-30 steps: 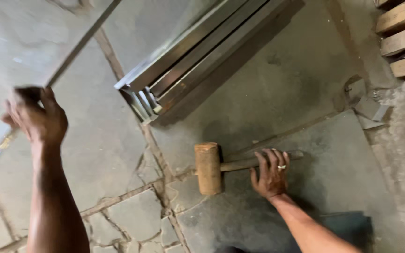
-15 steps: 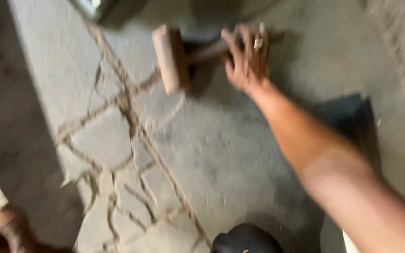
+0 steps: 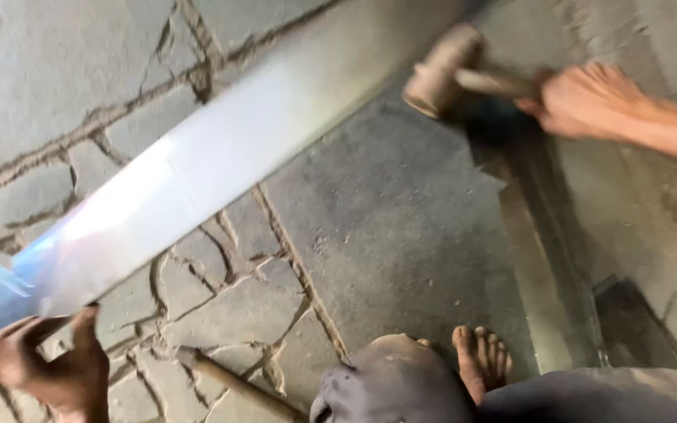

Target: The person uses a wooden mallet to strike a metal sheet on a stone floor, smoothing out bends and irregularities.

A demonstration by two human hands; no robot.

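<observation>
While left hand (image 3: 45,368) grips metal strip (image 3: 197,168) slanting up-right, right hand (image 3: 585,98) grips mallet (image 3: 452,66).

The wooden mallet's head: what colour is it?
Pale tan wooden mallet, seen in the head view.

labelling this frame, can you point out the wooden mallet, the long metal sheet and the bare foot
wooden mallet (image 3: 442,69), head view, on the side of its head
long metal sheet (image 3: 197,176), head view, on its shiny flat face
bare foot (image 3: 479,362), head view, just behind the toes
</observation>
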